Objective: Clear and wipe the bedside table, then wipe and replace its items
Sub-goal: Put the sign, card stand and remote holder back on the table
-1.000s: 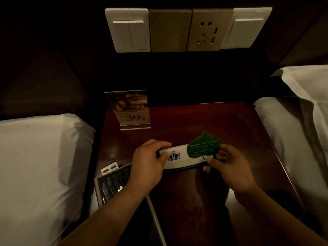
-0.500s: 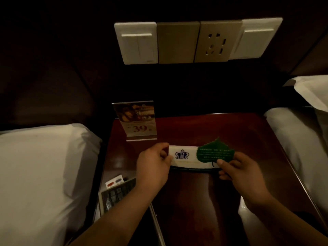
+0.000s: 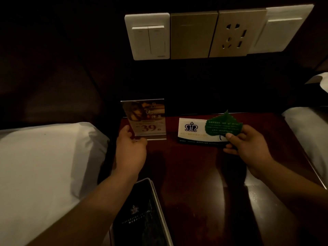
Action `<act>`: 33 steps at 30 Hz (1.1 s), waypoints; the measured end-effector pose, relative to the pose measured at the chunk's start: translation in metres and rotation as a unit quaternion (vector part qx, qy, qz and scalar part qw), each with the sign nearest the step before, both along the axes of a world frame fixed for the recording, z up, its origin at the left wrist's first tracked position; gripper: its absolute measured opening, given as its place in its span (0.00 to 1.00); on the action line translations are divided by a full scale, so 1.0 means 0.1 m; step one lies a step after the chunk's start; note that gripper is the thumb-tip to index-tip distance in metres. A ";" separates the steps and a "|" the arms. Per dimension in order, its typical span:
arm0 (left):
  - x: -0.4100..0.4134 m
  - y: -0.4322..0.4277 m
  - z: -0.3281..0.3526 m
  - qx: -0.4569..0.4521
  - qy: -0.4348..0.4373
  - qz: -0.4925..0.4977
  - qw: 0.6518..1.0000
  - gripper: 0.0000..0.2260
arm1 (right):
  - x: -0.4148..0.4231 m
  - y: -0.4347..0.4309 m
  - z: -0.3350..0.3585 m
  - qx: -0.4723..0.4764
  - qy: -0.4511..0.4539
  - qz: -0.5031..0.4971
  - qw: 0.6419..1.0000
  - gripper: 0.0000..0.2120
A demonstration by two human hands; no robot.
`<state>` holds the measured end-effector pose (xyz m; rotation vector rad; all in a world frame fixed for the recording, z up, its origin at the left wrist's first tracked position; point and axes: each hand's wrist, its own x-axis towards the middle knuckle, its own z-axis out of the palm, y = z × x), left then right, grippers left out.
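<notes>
Centrally: bedside table [image 3: 195, 171], dark wood. Sign stand [image 3: 147, 119], upright at its far left; left hand [image 3: 130, 150] grips the lower left edge. White card [image 3: 191, 129], long axis left-right, plus green leaf tag [image 3: 221, 126], both pinched at the right end by right hand [image 3: 248, 144].

head camera looks down, close over the bedside table [image 3: 195, 174].

Open surface [image 3: 195, 167] lies in front of sign stand [image 3: 147, 121]. Right of it: white card [image 3: 191, 128]. Nearer: black folder [image 3: 140, 215]. Left: pillow [image 3: 44, 166] crowding.
</notes>
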<state>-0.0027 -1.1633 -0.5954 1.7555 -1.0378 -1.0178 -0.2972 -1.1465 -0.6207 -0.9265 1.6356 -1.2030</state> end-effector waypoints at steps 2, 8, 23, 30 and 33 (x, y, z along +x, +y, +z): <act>0.01 -0.04 -0.05 -0.003 -0.001 -0.026 1.000 0.25 | 0.02 -0.03 0.00 -0.005 0.007 0.004 1.000 0.06; 0.10 -0.16 -0.14 -0.008 -0.023 -0.009 1.000 0.27 | 0.11 -0.14 -0.02 -0.018 0.003 0.008 1.000 0.07; 0.34 -0.18 -0.38 0.013 0.026 -0.045 0.999 0.28 | 0.14 -0.28 -0.07 0.007 0.032 0.019 0.999 0.08; 0.36 -0.14 -0.35 -0.001 0.036 -0.036 0.999 0.28 | 0.24 -0.35 -0.06 0.013 0.034 0.010 0.999 0.11; 0.37 -0.11 -0.36 -0.004 0.038 -0.033 0.999 0.29 | 0.26 -0.31 -0.05 0.012 0.030 0.000 0.999 0.13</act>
